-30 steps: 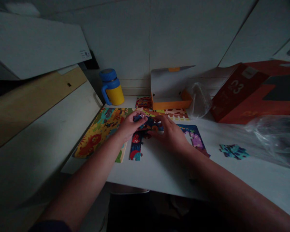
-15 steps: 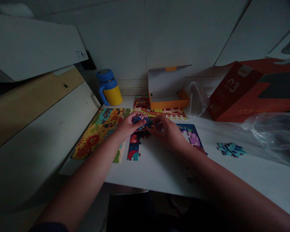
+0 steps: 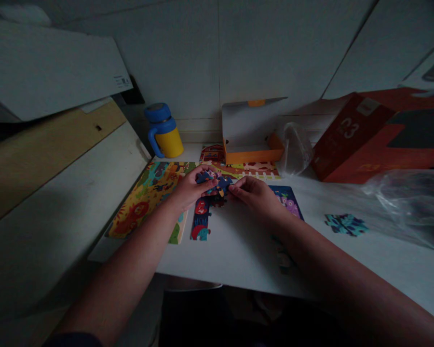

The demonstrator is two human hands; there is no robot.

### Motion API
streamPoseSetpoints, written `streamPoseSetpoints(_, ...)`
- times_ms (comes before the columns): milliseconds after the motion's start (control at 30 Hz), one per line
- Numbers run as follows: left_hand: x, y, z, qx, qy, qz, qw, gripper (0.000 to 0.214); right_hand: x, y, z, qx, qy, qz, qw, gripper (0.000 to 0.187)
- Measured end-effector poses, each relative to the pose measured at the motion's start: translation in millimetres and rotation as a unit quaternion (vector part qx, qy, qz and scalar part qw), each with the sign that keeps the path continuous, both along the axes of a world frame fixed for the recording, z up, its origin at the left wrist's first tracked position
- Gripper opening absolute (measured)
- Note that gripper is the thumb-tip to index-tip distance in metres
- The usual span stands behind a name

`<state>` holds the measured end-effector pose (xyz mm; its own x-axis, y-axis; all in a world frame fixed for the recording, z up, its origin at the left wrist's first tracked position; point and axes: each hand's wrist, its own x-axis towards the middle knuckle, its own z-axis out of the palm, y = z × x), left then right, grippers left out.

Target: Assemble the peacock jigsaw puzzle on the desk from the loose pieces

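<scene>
My left hand (image 3: 192, 189) and my right hand (image 3: 255, 196) meet above the table, pinching dark blue jigsaw pieces (image 3: 213, 183) between their fingertips. Under my left hand lies a colourful jungle jigsaw (image 3: 144, 200). A narrow assembled jigsaw strip (image 3: 201, 219) lies just below the held pieces. Near my right hand is a purple monster jigsaw section (image 3: 288, 202), partly hidden by that hand. A farm-scene jigsaw (image 3: 238, 168) lies behind both hands, and a loose teal jigsaw cluster (image 3: 345, 224) sits to the right.
A blue-and-yellow lidded mug (image 3: 164, 135), an open orange box (image 3: 253, 130) and a crumpled clear plastic bag (image 3: 294, 149) stand along the back wall. A red box (image 3: 354, 137) and another plastic bag (image 3: 408, 202) lie at right. A wooden board (image 3: 47, 154) lies at left.
My hands have drawn closer together, and my right fingers have closed from a spread position onto the blue pieces. The view has shifted slightly.
</scene>
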<state>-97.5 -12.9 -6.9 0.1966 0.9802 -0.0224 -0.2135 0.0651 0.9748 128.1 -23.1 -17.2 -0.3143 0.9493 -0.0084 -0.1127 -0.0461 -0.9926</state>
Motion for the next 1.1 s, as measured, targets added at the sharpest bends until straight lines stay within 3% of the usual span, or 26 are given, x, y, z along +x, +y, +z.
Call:
streamPoseSetpoints(200,-5,7,-1.9,0.015,-0.015,0.065,0.998,0.054,7,-2,1.8,-0.041,0.068,-0.016,0.997,0.06)
streamPoseSetpoints(333,-10,12,-4.3,0.028,-0.03,0.1,0.994,0.053,13,-1,3.4,-0.024,0.015,-0.016,0.999,0.057)
streamPoseSetpoints(533,-14,14,-6.4,0.028,-0.043,0.105,0.993,0.053,24,9,0.4,0.013,-0.03,-0.066,0.997,0.047)
streamPoseSetpoints(667,-12,13,-4.4,0.026,-0.046,0.106,0.993,0.052,31,13,-4.3,0.068,-0.117,-0.055,0.989,0.038)
streamPoseSetpoints(767,-11,13,-3.4,0.024,-0.047,0.11,0.993,0.052,32,11,-2.2,0.172,-0.232,-0.044,0.956,0.034)
streamPoseSetpoints(900,-12,14,-4.9,0.019,-0.048,0.109,0.993,0.053,29,6,7.3,0.341,-0.332,0.008,0.879,0.042)
streamPoseSetpoints(1000,-13,14,-6.5,0.017,-0.045,0.109,0.993,0.052,24,1,13.0,0.388,-0.359,0.057,0.847,0.049)
streamPoseSetpoints(1100,-13,14,-7.5,0.019,-0.041,0.109,0.993,0.051,19,-3,15.3,0.395,-0.381,0.061,0.833,0.042)
